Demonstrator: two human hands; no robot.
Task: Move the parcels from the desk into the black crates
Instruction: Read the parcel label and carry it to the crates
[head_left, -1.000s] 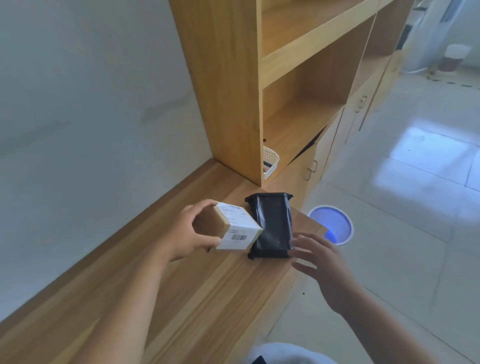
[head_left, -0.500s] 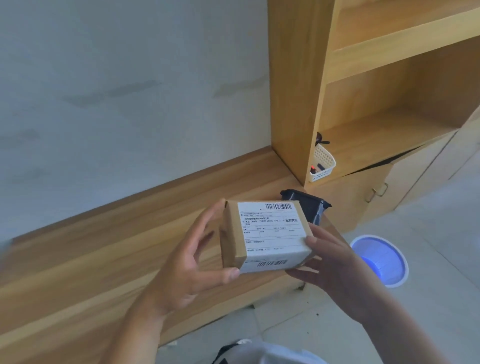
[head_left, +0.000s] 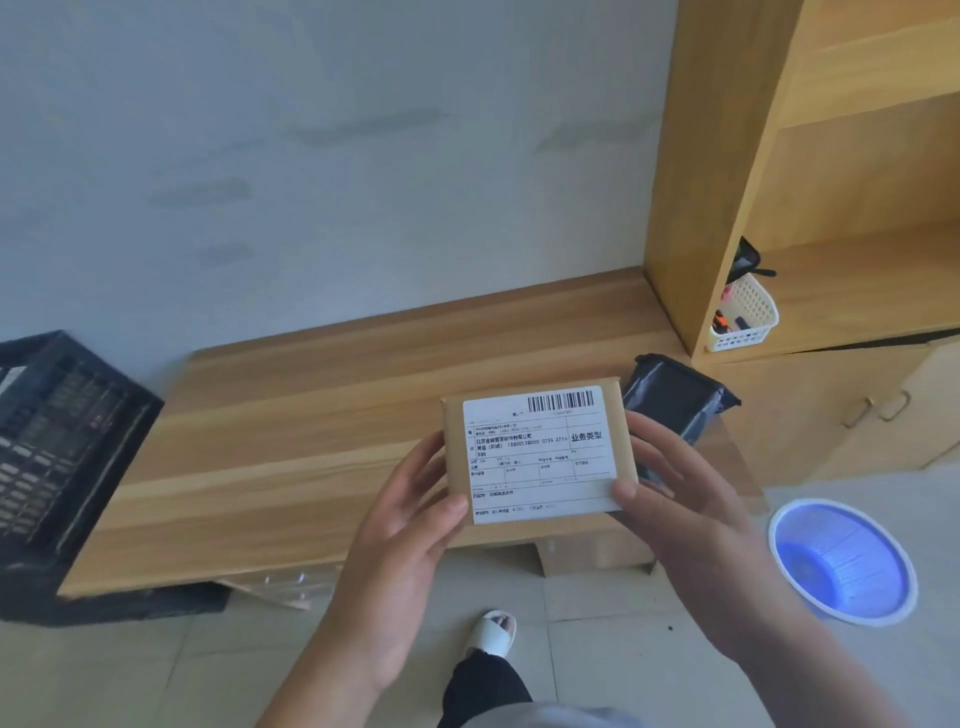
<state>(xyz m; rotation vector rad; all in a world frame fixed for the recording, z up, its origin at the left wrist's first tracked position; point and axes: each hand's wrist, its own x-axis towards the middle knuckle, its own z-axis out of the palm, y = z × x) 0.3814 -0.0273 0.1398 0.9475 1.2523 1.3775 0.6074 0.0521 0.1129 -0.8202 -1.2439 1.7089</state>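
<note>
Covering part of the black poly parcel (head_left: 675, 400), the cardboard parcel (head_left: 537, 452) is held up above the front edge of the wooden surface (head_left: 291, 441), label side toward the camera. It is grasped from both sides: the left hand (head_left: 410, 519) has its thumb on the label's lower left corner and its fingers behind the box, and the right hand (head_left: 685, 499) has its thumb on the lower right corner, fingers likewise hidden behind. The small print on the label is too blurred to be read. The black parcel lies on the surface at its right end, just beside the shelf unit (head_left: 727, 171). A black crate (head_left: 57, 441) is cut off by the left frame edge; its inside cannot be made out. A long bare stretch of surface lies between the held parcel and the crate. A blue basin (head_left: 844, 561) stands on the floor at right.
</note>
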